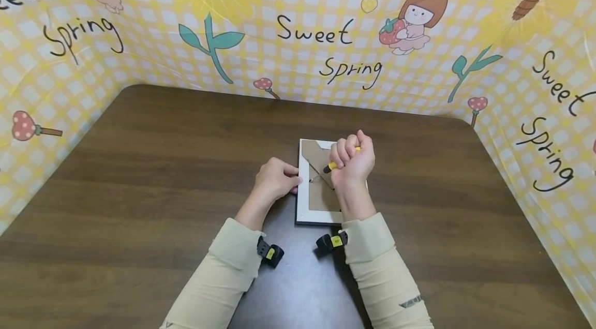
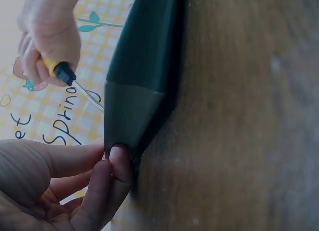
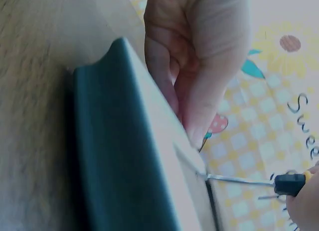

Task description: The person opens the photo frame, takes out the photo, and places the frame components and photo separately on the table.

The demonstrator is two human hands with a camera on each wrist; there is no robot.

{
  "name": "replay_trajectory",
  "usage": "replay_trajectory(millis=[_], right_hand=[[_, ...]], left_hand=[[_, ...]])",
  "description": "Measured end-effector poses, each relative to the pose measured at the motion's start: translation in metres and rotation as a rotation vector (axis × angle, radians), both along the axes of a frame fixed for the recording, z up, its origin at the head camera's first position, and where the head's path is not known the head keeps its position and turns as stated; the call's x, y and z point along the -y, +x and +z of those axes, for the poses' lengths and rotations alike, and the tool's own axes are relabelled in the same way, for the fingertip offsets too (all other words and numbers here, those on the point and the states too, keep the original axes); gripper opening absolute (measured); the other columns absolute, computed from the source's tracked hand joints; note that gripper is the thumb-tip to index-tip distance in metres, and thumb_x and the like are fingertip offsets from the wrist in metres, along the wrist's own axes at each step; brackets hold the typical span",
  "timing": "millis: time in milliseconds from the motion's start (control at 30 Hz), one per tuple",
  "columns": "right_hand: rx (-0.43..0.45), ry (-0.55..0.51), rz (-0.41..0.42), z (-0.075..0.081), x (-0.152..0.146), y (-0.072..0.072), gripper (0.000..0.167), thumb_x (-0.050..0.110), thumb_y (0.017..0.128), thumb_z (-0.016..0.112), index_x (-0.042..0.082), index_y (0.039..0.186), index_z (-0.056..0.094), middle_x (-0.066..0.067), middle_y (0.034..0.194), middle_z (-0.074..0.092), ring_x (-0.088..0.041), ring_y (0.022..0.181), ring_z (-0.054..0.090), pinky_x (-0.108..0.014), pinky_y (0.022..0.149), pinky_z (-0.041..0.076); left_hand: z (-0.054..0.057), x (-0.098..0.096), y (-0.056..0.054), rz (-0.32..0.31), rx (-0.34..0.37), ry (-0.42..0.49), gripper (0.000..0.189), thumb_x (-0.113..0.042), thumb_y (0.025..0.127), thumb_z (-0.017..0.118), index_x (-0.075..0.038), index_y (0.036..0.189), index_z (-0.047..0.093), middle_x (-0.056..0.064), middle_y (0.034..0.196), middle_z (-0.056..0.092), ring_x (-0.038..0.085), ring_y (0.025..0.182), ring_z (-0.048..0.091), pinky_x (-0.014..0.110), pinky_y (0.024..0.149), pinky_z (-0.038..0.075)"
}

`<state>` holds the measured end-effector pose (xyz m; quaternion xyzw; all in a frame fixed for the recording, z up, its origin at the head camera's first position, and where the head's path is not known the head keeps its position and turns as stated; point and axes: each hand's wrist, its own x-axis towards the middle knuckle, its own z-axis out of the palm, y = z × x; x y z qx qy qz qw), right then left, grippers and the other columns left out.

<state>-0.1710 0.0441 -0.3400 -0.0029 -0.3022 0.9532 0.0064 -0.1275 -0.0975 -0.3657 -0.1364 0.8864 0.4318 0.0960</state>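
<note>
Picture frame (image 1: 303, 202) lies on the brown table (image 1: 139, 189), backing board (image 1: 323, 199) upward, partly beneath the right hand (image 1: 354, 161). That hand grips the yellow-and-black handle of a screwdriver (image 1: 329, 167), tip at the frame's left inner edge. Left hand (image 1: 274, 179) pinches the frame's left side. Yellow patterned cloth (image 1: 298, 75) borders the table's far edge
</note>
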Motion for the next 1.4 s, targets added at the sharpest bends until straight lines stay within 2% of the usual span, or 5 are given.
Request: replay_trajectory(millis=[467, 767, 967, 1233, 1400], right_hand=[[-0.157, 0.346, -0.061, 0.017, 0.03, 0.009, 0.06, 0.016, 0.104, 0.027, 0.018, 0.044, 0.03, 0.009, 0.039, 0.025, -0.006, 0.033, 0.018, -0.021, 0.037, 0.013], [-0.19, 0.454, -0.016, 0.019, 0.042, 0.012, 0.061, 0.017, 0.103, 0.029, 0.019, 0.042, 0.031, 0.009, 0.04, 0.023, -0.007, 0.036, 0.014, -0.023, 0.039, 0.011], [-0.146, 0.345, 0.014, 0.016, 0.024, 0.001, 0.058, 0.018, 0.103, 0.029, 0.019, 0.045, 0.029, 0.01, 0.039, 0.024, -0.005, 0.034, 0.017, -0.022, 0.039, 0.011], [0.043, 0.096, 0.161, 0.007, -0.007, -0.014, 0.059, 0.022, 0.104, 0.027, 0.016, 0.045, 0.027, 0.005, 0.038, 0.026, -0.009, 0.037, 0.018, -0.019, 0.04, 0.015], [0.118, 0.036, 0.165, -0.003, -0.016, -0.017, 0.056, 0.024, 0.105, 0.029, 0.014, 0.05, 0.032, 0.004, 0.042, 0.029, -0.01, 0.039, 0.025, -0.02, 0.043, 0.021]], left_hand=[[0.007, -0.004, -0.001, -0.014, 0.013, 0.032, 0.023, -0.018, 0.091, 0.072, -0.01, 0.113, 0.076, 0.005, 0.084, 0.074, 0.012, 0.067, 0.066, 0.028, 0.068, 0.047], [0.007, -0.001, -0.001, -0.032, -0.019, 0.004, 0.02, -0.019, 0.089, 0.073, -0.012, 0.108, 0.078, 0.003, 0.073, 0.075, 0.011, 0.068, 0.069, 0.039, 0.085, 0.05], [0.007, 0.0, 0.0, -0.006, 0.019, 0.061, 0.026, -0.018, 0.09, 0.074, -0.008, 0.114, 0.075, 0.007, 0.089, 0.077, 0.007, 0.062, 0.069, 0.029, 0.076, 0.051], [0.006, 0.002, 0.002, -0.04, -0.009, 0.003, 0.025, -0.018, 0.091, 0.072, -0.008, 0.114, 0.075, 0.004, 0.074, 0.076, 0.007, 0.062, 0.07, 0.034, 0.086, 0.049], [0.002, 0.004, 0.002, -0.024, 0.006, 0.018, 0.027, -0.018, 0.091, 0.072, -0.007, 0.115, 0.074, 0.004, 0.077, 0.076, 0.006, 0.06, 0.068, 0.032, 0.083, 0.049]])
